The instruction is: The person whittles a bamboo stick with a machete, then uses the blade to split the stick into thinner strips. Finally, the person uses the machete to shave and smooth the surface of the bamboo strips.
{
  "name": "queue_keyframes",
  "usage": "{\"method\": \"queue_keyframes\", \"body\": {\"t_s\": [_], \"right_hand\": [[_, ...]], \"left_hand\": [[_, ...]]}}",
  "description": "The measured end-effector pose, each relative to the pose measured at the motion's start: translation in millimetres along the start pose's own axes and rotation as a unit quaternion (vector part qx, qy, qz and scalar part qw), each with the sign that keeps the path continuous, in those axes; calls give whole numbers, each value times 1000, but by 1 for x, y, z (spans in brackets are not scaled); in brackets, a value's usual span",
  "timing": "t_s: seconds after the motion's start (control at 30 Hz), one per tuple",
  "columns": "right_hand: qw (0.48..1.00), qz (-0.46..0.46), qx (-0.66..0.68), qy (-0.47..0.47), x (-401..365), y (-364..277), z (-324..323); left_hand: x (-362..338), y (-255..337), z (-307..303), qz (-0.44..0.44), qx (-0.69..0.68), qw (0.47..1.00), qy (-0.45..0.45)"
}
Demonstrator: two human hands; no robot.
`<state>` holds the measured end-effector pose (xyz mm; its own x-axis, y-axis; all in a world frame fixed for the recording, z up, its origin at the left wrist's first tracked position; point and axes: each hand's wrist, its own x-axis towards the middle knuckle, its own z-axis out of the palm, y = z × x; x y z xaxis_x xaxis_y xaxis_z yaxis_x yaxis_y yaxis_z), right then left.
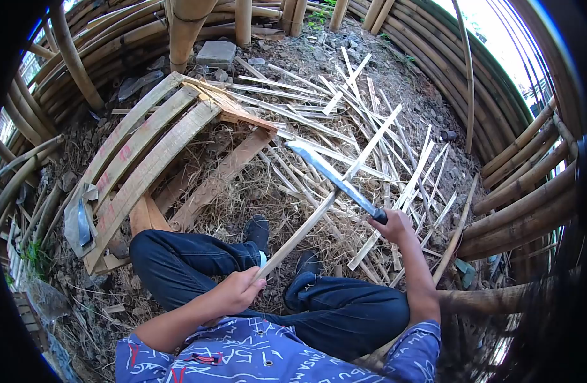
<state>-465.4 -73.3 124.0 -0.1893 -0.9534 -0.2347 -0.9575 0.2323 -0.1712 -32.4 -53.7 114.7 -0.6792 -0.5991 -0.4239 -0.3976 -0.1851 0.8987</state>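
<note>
Our left hand (236, 290) clenched the bamboo strip (306, 226) at its lower end. Our right hand (393, 226) gripped the machete (332, 179) by its handle, the blade lying across the strip's middle.

Single head-worn cam, aimed fwd and steeply down; close over left hand (236, 290) and right hand (395, 226), fisheye-wide, ground (427, 102) beyond.

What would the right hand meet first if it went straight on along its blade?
The right hand would likely meet the bamboo strip held in the left hand; its knife already crosses it, though depth is unclear.
</note>
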Motion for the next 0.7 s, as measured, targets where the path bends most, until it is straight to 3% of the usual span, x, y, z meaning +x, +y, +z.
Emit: {"method": "queue_keyframes", "body": {"t_s": [0.2,0.27,0.33,0.43,0.53,0.6,0.67,0.7], "right_hand": [[999,-33,-19,32,-1,-6,-2],[999,-35,36,5,-4,-25,-4],[991,-124,51,-23,-6,-42,7],[974,-223,-37,-32,-14,-78,-4],[986,-156,12,-53,4,-49,9],[978,82,172,-87,8,-35,-16],[1000,-17,-15,11,12,5,-6],[1000,-14,-13,19,9,2,-4]], "left_hand": [[7,-2,-11,-11,12,1000,19],[18,-7,-8,39,15,998,39],[31,-3,-9,38,34,998,33],[34,4,-3,70,56,995,54],[9,11,-5,17,18,999,31],[-5,8,-7,18,37,999,34],[-17,18,-13,7,68,998,14],[-15,16,-14,11,81,997,2]]}}
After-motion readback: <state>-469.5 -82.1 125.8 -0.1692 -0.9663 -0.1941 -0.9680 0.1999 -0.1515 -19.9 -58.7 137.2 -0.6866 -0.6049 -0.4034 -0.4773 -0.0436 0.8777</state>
